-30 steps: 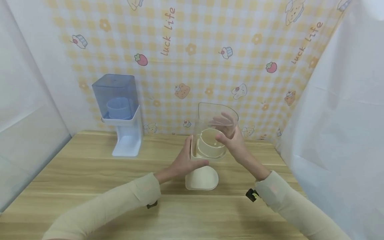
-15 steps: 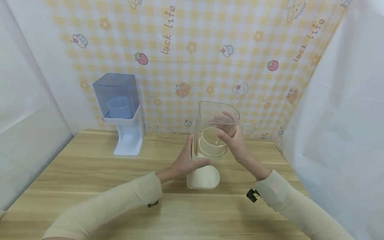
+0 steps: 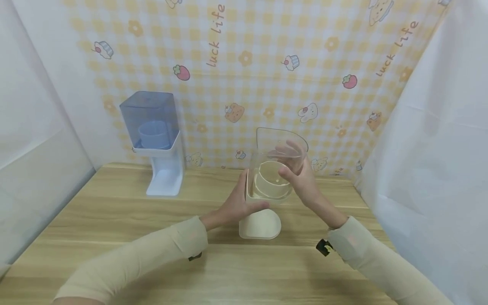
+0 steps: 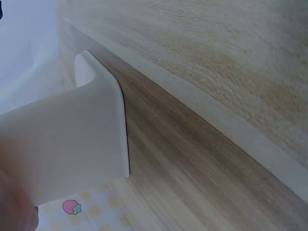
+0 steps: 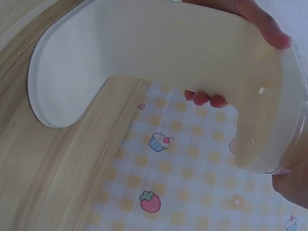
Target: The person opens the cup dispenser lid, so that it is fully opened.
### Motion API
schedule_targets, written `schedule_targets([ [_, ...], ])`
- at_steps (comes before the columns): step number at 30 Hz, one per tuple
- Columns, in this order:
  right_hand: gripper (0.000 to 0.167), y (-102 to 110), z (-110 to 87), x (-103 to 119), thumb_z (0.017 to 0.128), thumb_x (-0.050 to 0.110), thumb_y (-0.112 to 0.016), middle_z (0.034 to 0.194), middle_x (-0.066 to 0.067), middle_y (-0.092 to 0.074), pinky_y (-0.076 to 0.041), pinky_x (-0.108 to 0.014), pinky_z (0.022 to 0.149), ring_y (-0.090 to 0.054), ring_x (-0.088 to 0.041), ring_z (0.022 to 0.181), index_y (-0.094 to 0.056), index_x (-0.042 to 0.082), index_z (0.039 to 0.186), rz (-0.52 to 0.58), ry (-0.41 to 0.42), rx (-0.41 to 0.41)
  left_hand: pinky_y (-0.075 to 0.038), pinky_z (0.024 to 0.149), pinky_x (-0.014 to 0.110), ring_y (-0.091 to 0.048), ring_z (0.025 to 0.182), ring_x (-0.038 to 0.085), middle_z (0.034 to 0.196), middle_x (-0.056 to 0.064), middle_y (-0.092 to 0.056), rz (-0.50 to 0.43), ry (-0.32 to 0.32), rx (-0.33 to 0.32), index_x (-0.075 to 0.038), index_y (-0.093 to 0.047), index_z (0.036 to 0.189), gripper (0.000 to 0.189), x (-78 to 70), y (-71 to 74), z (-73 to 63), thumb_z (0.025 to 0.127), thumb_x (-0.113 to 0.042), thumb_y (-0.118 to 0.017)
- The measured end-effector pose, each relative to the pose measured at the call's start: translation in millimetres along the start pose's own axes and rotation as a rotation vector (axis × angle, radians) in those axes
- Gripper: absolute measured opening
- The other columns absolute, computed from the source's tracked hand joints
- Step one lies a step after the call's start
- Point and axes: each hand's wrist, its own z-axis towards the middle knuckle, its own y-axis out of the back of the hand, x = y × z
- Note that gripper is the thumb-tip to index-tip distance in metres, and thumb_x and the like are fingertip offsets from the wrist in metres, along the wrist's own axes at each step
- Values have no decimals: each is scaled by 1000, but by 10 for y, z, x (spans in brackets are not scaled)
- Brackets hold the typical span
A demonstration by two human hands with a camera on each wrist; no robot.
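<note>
A cream dispenser stand point(image 3: 260, 224) rests upright on the table, its curved neck and flat foot showing in the right wrist view. My left hand point(image 3: 236, 202) grips its upper part, thumb at the front and fingertips curled round behind. Over the top sits a clear cover point(image 3: 264, 144) with a cream round cup-like part point(image 3: 271, 186) inside. My right hand point(image 3: 305, 184) holds this cover from the right, thumb on the near side and fingers behind. Whether the cover is fully seated cannot be told. In the left wrist view the stand's back point(image 4: 82, 144) shows beside part of my left hand.
A similar dispenser with a blue translucent cover point(image 3: 148, 111) and white stand point(image 3: 165, 178) is at the back left of the wooden table point(image 3: 244, 275). A yellow checked cloth point(image 3: 228, 89) hangs behind, with white sheets point(image 3: 423, 148) at the sides.
The head view has shifted slightly, so everything appears a little further right and up. Both hands keep the same grip on the stand and the cover.
</note>
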Motion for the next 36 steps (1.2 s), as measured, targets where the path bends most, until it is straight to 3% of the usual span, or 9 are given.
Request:
schedule_targets([
  [5, 103, -3, -7, -6, 76, 69, -73, 150, -28, -37, -25, -65, 117, -52, -15, 128, -26, 17, 151, -6, -7, -9, -35, 114, 58, -40, 138, 26, 152, 8, -33, 14, -17, 11, -14, 2, 159, 126, 0, -1, -2, 75, -70, -73],
  [12, 98, -7, -15, -14, 78, 68, -72, 143, -4, -50, -25, -63, 118, -54, -15, 129, -28, 19, 150, 2, 8, -16, -40, 112, 52, -46, 132, 22, 146, 4, -39, -3, -36, -2, -22, -4, 157, 118, 27, -13, 14, 75, -68, -75],
  [23, 103, 12, -17, -29, 79, 67, -72, 150, -10, -43, -26, -63, 118, -46, -27, 136, -22, 17, 153, -8, -42, -2, -37, 113, 58, -41, 138, 28, 152, 9, -33, 35, -18, 0, -13, 3, 158, 126, 5, -3, -19, 75, -73, -70],
  [28, 104, 13, -9, -3, 77, 67, -73, 149, -9, -43, -26, -61, 119, -48, -21, 134, -21, 18, 153, -6, -44, 16, -29, 115, 64, -30, 146, 34, 160, 14, -22, 55, 16, 16, -11, 11, 158, 132, -16, 7, -39, 74, -77, -67],
  [36, 106, 47, 25, 47, 73, 61, -78, 148, -10, -42, -28, -56, 119, -52, -12, 130, -21, 20, 152, 13, -56, 69, -39, 112, 54, -45, 135, 24, 149, 5, -38, 55, -17, 39, -20, 1, 157, 119, -3, 37, -13, 77, -70, -71],
])
